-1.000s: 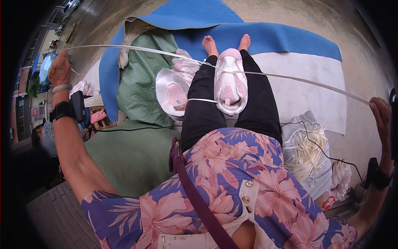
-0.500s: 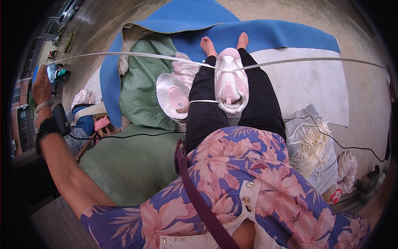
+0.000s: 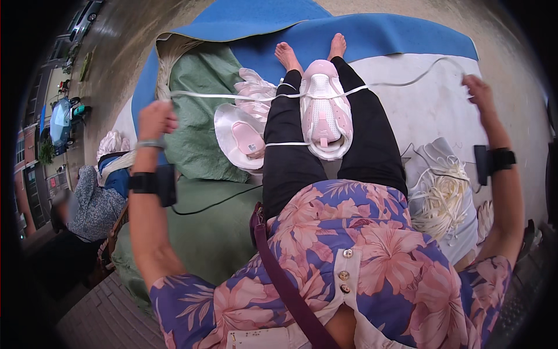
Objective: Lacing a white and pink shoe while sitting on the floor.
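A pink and white shoe upper point(image 3: 323, 104) lies between my thighs, its toe pointing away from me. One white shoelace point(image 3: 226, 96) runs through its front part and stretches out to both sides. My left hand point(image 3: 157, 123) is closed on the lace's left end, beside the green sack. Raised out to the right, my right hand point(image 3: 479, 93) pinches the other end, and that half of the lace droops in a curve. A thin white band point(image 3: 287, 143) crosses my left thigh to the upper's heel.
Left of my leg are another pink and white upper point(image 3: 244, 139) and a stack of uppers point(image 3: 254, 90). Green sacks point(image 3: 203, 128) lie on the left. A bundle of white laces point(image 3: 444, 200) rests at my right. A person in patterned clothing point(image 3: 96, 200) is at far left.
Both hands have come inward from far out at the sides; the right one is now in view. The lace, stretched wide before, has gone slacker, most of all on the right.
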A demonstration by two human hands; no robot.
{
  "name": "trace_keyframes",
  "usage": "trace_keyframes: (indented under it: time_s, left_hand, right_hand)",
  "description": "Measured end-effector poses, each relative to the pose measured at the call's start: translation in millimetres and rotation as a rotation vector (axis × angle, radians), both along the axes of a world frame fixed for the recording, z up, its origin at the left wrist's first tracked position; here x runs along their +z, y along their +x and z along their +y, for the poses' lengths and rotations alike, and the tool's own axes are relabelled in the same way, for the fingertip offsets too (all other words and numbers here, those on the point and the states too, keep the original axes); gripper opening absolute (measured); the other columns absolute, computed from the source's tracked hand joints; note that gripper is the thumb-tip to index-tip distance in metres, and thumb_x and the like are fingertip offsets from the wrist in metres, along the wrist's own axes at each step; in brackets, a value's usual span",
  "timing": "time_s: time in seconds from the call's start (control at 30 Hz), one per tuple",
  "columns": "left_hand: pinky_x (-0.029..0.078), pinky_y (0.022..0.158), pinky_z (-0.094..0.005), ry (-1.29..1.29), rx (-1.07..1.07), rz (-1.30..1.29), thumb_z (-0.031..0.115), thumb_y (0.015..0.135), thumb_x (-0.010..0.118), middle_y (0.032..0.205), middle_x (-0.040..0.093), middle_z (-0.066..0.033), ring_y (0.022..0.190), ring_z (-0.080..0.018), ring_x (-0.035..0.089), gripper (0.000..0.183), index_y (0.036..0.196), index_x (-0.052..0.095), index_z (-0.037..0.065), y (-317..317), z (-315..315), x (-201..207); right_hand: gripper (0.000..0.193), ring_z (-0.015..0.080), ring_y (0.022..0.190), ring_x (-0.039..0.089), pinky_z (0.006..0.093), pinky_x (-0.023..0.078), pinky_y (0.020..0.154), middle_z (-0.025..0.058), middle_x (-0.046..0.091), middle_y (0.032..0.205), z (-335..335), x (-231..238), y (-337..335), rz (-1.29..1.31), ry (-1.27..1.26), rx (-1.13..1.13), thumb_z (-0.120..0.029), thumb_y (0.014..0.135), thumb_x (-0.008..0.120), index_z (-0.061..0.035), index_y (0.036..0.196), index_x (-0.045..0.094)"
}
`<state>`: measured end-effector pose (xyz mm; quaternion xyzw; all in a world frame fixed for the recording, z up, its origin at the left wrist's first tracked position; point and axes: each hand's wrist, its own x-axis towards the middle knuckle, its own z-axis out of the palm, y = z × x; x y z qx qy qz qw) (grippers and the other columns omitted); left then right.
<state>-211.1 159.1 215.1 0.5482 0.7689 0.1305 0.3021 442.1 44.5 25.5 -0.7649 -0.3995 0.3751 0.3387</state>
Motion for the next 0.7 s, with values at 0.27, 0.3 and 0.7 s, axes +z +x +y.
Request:
trace_keyframes:
  time_s: [0.27, 0.3, 0.7]
  left_hand:
    - [0.041, 0.048, -0.0193, -0.011, -0.285, -0.681, 0.018, 0.081, 0.062, 0.059, 0.056, -0.0009, 0.053, -0.0047, 0.051, 0.018, 0.075, 0.062, 0.001, 160, -78, -191]
    - [0.041, 0.048, -0.0193, -0.027, -0.271, -0.678, 0.018, 0.081, 0.062, 0.059, 0.056, -0.0009, 0.053, -0.0047, 0.051, 0.018, 0.075, 0.062, 0.001, 172, -82, -196]
    - [0.036, 0.044, -0.0161, -0.111, 0.118, -0.985, 0.015, 0.083, 0.061, 0.064, 0.058, 0.0008, 0.050, -0.0031, 0.047, 0.013, 0.084, 0.064, 0.002, 192, -82, -198]
  right_hand:
    - [0.024, 0.0055, 0.043, 0.040, 0.0202, 0.033, 0.039, -0.0032, 0.045, 0.055, -9, -10, -239, 0.895, -0.183, -0.070, -0.026, 0.083, 0.061, -0.0075, 0.069, 0.055]
    - [0.022, 0.0066, 0.045, 0.045, 0.0198, 0.036, 0.042, -0.0021, 0.050, 0.058, -5, -12, -250, 0.970, -0.195, -0.052, -0.025, 0.084, 0.060, -0.0077, 0.071, 0.056]
    - [0.013, 0.0047, 0.053, 0.048, 0.0190, 0.039, 0.048, 0.0007, 0.055, 0.064, 9, -30, -279, 0.749, -0.027, 0.051, -0.010, 0.082, 0.059, -0.0021, 0.073, 0.056]
